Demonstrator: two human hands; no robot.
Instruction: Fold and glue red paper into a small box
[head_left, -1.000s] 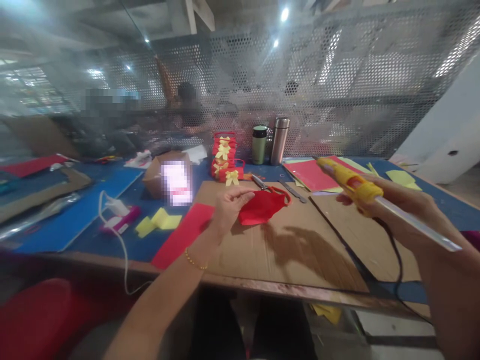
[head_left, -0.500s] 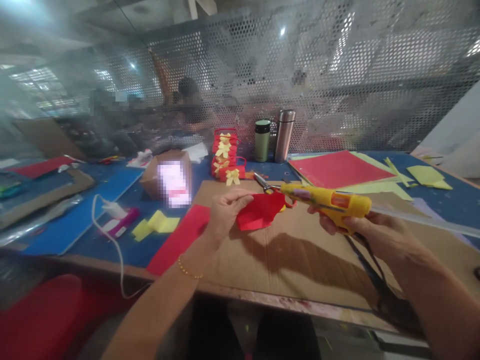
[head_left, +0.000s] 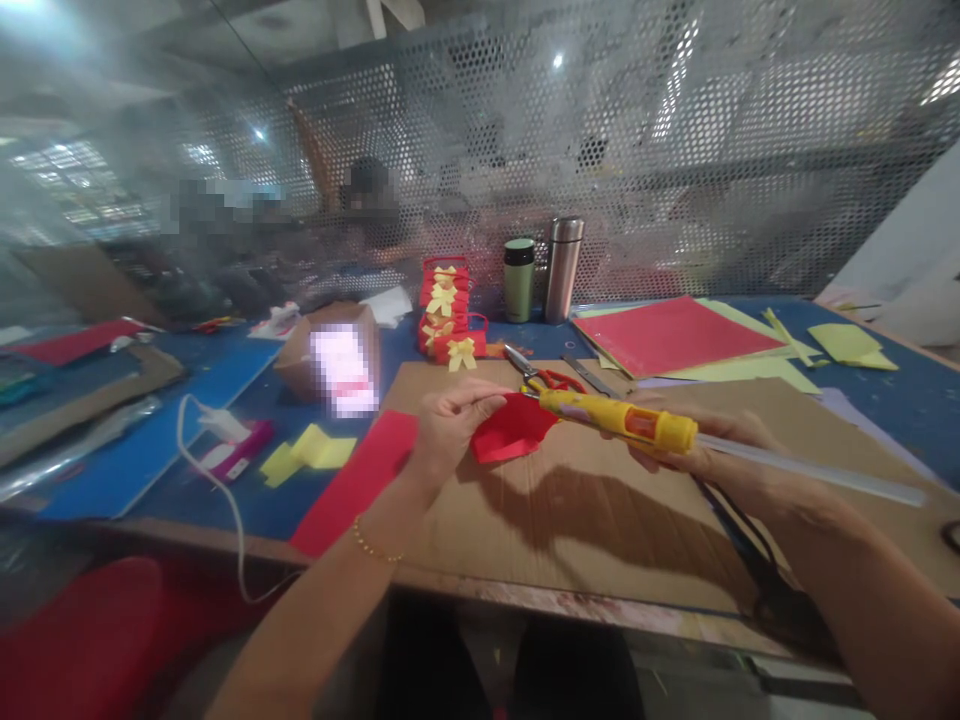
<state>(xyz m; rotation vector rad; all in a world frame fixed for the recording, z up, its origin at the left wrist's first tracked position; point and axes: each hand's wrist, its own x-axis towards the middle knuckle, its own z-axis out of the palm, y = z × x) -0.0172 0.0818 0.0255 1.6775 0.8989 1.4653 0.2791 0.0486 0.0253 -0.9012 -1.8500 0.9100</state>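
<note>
Between thumb and fingers, my left hand (head_left: 450, 430) pinches a folded red paper piece (head_left: 510, 432) above the cardboard. My right hand (head_left: 697, 450) is wrapped round a yellow hot glue gun (head_left: 619, 415), with a long clear glue stick (head_left: 810, 470) sticking out of its back. The gun's nozzle is at the top edge of the red piece; I cannot tell whether it touches. Just behind lie red-handled scissors (head_left: 559, 381) with their blades partly apart. A metal strip-like tool (head_left: 587, 374) rests beside them.
A cardboard sheet (head_left: 600, 560) covers the blue table. Red boxes with yellow bows (head_left: 444, 318), a green cup (head_left: 518, 280) and a steel flask (head_left: 564, 270) stand behind. Red paper (head_left: 675, 335) lies right; a blurred lit phone (head_left: 345, 368) leans on a brown box (head_left: 294, 355) left.
The glue gun has moved left and tilted, bringing its nozzle to the red piece's upper edge. More of the scissors and the metal tool now shows. My left hand keeps its pinch.
</note>
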